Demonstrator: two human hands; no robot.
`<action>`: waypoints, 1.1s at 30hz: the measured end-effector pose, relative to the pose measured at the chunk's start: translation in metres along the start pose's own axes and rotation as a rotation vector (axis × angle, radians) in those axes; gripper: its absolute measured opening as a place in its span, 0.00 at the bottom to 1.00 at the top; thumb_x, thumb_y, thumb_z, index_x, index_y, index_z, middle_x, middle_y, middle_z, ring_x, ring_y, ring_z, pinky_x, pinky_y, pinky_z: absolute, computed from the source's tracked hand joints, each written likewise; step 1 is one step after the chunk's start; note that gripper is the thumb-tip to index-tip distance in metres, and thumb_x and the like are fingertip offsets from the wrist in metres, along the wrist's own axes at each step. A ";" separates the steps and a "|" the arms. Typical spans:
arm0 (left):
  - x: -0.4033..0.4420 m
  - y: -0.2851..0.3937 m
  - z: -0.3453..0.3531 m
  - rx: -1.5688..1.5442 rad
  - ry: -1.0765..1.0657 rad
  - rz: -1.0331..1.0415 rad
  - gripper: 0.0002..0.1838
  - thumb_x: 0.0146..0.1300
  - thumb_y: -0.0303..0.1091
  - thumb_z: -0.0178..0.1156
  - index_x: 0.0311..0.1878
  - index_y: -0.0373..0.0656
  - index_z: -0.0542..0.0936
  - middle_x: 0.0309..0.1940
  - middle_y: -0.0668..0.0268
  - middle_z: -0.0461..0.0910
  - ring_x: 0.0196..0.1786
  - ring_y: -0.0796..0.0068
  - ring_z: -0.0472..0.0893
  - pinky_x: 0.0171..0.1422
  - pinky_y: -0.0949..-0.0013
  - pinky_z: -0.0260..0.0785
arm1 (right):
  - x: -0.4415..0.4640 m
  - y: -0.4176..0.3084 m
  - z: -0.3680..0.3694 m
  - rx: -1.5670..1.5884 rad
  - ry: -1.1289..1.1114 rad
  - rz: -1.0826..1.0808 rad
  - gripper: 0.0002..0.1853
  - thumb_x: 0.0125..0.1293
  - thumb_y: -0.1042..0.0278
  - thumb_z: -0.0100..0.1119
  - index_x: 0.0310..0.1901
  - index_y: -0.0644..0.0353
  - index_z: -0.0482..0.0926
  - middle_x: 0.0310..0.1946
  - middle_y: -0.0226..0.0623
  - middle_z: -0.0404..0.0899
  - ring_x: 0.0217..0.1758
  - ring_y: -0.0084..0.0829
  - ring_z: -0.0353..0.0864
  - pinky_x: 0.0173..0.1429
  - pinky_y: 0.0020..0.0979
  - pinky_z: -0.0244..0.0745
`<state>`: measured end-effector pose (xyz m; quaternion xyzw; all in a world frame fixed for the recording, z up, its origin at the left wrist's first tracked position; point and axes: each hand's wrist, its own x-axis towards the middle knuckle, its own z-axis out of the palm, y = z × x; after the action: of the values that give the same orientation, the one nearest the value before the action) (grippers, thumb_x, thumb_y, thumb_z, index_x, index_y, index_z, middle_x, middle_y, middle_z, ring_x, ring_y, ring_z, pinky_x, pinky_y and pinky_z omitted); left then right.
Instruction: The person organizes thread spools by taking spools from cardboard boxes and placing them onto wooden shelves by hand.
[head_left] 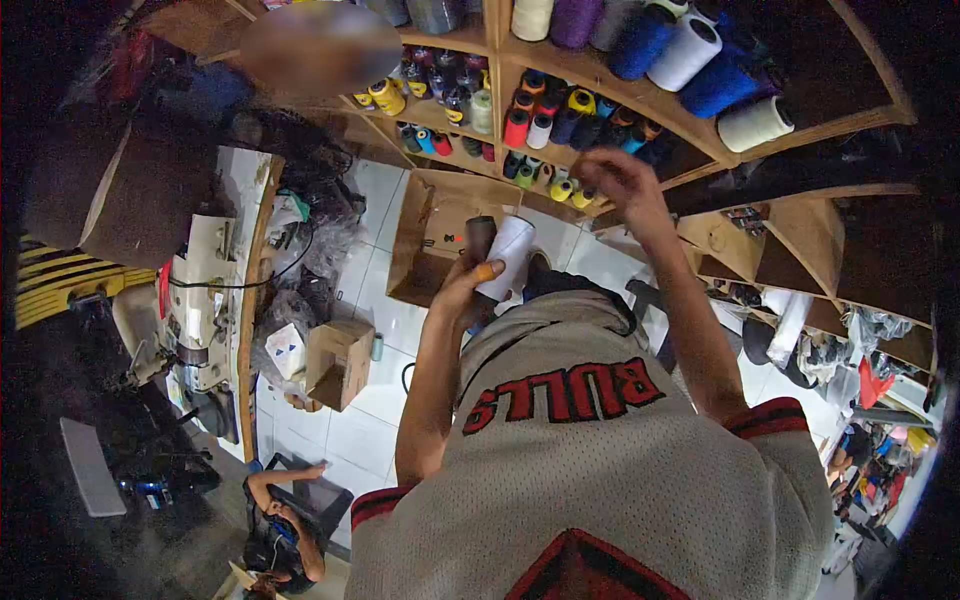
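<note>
My left hand (pixel 468 287) is closed around a white thread spool (pixel 508 256), its thumb pressed on the spool's side. A dark brown spool (pixel 481 238) stands right beside the white one, against the same hand. My right hand (pixel 622 188) is raised in front of the shelf of small thread spools. Its fingers are bent, a little blurred and apart, and no object shows in them. Nearest to it are yellow spools (pixel 562 188) on the lowest row. Under my left hand's side lies an open cardboard box (pixel 415 235) with a few small items inside.
A wooden shelf (pixel 610 65) carries large cones and several rows of small spools. A sewing machine (pixel 200 310) stands on a table at left. A smaller carton (pixel 340 362) and plastic bags (pixel 315 250) lie on the tiled floor. Another person (pixel 285 530) sits at lower left.
</note>
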<state>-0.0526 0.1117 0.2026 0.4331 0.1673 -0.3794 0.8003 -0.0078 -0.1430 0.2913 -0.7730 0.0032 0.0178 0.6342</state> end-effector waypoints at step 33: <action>-0.020 0.041 -0.060 -0.464 0.468 0.648 0.14 0.56 0.33 0.64 0.40 0.39 0.71 0.28 0.63 0.75 0.27 0.72 0.76 0.30 0.70 0.71 | 0.012 -0.007 -0.023 0.308 0.258 0.267 0.19 0.64 0.54 0.49 0.44 0.64 0.75 0.33 0.38 0.78 0.31 0.24 0.75 0.33 0.25 0.70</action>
<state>-0.0309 0.1843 0.2038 0.3466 0.2798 0.0456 0.8942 0.0051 -0.1639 0.3023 -0.6558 0.1891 0.0020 0.7309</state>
